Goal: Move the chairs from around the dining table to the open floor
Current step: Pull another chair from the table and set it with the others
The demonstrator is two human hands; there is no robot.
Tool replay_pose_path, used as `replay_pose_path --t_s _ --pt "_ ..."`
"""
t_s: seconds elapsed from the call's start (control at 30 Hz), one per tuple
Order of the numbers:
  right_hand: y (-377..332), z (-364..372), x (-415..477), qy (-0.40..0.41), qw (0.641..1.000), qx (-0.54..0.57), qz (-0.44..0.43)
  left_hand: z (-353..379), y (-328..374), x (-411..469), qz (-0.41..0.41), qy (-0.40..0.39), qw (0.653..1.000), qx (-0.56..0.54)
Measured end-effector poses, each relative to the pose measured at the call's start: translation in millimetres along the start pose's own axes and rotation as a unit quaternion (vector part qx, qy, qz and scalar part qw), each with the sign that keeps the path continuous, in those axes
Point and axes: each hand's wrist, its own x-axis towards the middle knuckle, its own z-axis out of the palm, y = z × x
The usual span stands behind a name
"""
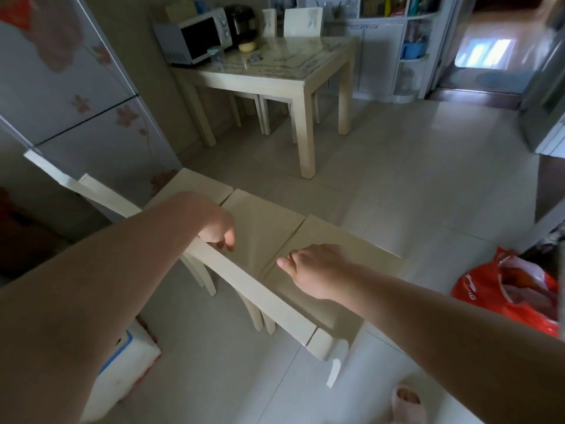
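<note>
Three cream wooden chairs stand side by side on the tiled floor just in front of me, seats toward the dining table [305,84]. My left hand [218,224] is curled over the top rail [253,289] of the middle chair's backrest. My right hand [315,270] hovers over the right chair's seat [360,255], fingers loosely spread, holding nothing. The middle seat [263,221] and left seat [195,185] are bare. Two more chairs [302,21] stay tucked in at the table's far side.
A flowered fridge [76,87] stands at the left. A microwave [201,35] and cooker sit on the table. A red plastic bag [504,295] lies at the right, a white package [131,362] at lower left. Open tiles [412,166] stretch right of the table.
</note>
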Motion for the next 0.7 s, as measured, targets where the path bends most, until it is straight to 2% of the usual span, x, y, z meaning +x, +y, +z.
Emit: replay_pose_path --t_s 0.27,0.4,0.6,0.7 --pt "83 -21 1 -0.01 1.0 -0.025 0.006 -69 60 31 0.015 0.04 0.996 -0.079" --pt "165 -49 -4 0.003 0.999 -0.028 0.017 -139 103 62 0.039 0.078 0.989 -0.123" --pt "307 -105 -10 0.001 0.995 -0.048 0.088 -245 165 98 0.071 0.153 0.963 -0.212" --pt "364 -132 -1 -0.006 0.992 -0.06 0.112 -289 188 113 0.086 0.164 0.96 -0.211"
